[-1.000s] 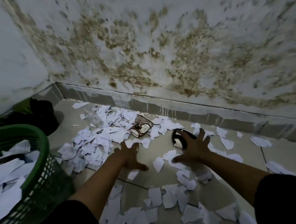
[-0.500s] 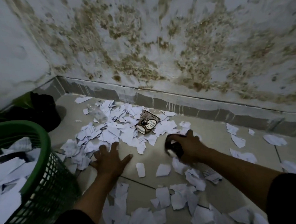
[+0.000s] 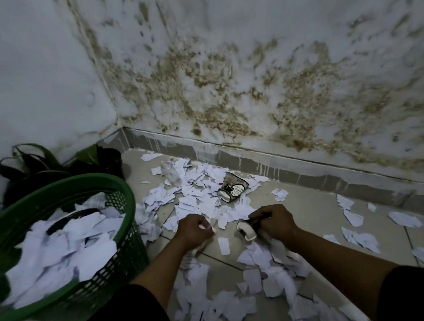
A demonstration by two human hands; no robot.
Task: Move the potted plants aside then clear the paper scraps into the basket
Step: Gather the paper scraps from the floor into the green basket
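Observation:
White paper scraps (image 3: 191,198) litter the tiled floor, thickest near the wall corner and below my arms. My left hand (image 3: 194,229) is curled, pinching a few scraps off the floor. My right hand (image 3: 271,221) grips a crushed black-and-white cup (image 3: 246,229) with some scraps under it. The green mesh basket (image 3: 123,190) stands at the left, half full of scraps. A potted plant (image 3: 101,159) in a black pot sits in the corner behind the basket.
A crumpled printed paper cup (image 3: 232,187) lies among the scraps near the skirting. A clear plastic bottle (image 3: 171,174) lies on the pile toward the corner. More scraps are scattered at the right (image 3: 353,216). Stained walls close the back and left.
Both hands drew back toward me and closed: the left went from flat on the floor to pinching scraps, the right pulled the black-and-white cup along. The view tilted, showing more basket.

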